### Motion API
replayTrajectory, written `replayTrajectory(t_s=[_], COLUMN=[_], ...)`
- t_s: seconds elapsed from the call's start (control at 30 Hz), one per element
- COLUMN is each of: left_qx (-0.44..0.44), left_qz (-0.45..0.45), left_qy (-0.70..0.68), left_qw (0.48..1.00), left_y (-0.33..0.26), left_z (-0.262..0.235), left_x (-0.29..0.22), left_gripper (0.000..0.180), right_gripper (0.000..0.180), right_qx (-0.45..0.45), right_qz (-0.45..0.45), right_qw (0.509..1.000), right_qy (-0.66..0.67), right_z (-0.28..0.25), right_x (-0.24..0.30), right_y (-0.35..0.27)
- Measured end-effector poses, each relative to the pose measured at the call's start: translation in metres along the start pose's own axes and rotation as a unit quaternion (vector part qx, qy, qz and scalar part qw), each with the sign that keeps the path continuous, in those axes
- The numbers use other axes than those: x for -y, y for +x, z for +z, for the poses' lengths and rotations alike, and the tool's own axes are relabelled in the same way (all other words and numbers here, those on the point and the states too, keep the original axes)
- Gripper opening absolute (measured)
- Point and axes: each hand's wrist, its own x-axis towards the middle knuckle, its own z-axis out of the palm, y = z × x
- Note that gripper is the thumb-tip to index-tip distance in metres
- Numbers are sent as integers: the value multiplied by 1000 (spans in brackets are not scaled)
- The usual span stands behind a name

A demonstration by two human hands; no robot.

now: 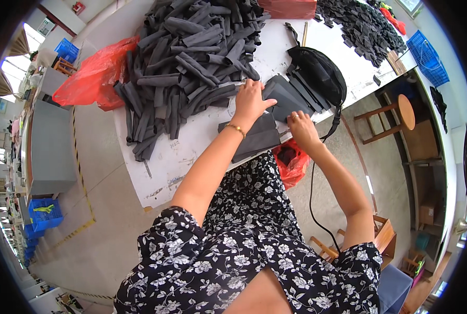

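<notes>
A big heap of rolled dark grey fabric pieces [191, 57] covers the white table [162, 170] on the left. My left hand [250, 102] is at the heap's right edge, thumb spread from the fingers, fingertips touching dark fabric. My right hand [303, 129] is closed at the near edge of a flat dark grey fabric piece [287, 99], gripping that edge; its fingertips are partly hidden. Below my left wrist lies a stack of flat dark fabric pieces [259, 137]. Right of the hands, more flat pieces [307, 90] lie partly under a black mesh bag [319, 70].
A red plastic bag [100, 76] lies beside the heap; another red bag [292, 166] hangs under the table's front edge. A black cord [313, 199] runs down by my right arm. Small dark pieces [361, 34] cover the far right. A wooden stool [395, 116] stands right.
</notes>
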Motion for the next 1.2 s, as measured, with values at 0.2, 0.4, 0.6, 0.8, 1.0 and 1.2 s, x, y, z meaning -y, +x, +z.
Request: replayTrajectory(t_s=[0.2, 0.4, 0.6, 0.8, 1.0, 1.2], left_qx=[111, -18, -30, 33, -64, -140], left_qz=[-109, -157, -260, -244, -245, -327], left_qy=[41, -288, -686, -829, -828, -765], left_qw=[987, 945, 679, 501, 500, 538], left_y=[11, 18, -17, -74, -99, -108], left_z=[23, -7, -76, -120, -149, -174], left_x=[30, 28, -5, 13, 11, 36], left_gripper=[34, 23, 28, 35, 28, 22], right_gripper=[13, 6, 15, 15, 17, 36], right_qx=[6, -133, -341, -278, -48, -127], right_qz=[6, 96, 52, -80, -17, 13], right_qw=[1000, 985, 929, 904, 727, 848], right_qy=[2, 59, 137, 313, 684, 514], right_z=[5, -14, -114, -139, -156, -164], right_x=[-1, -24, 16, 94, 121, 113], right_y=[3, 11, 66, 76, 80, 75])
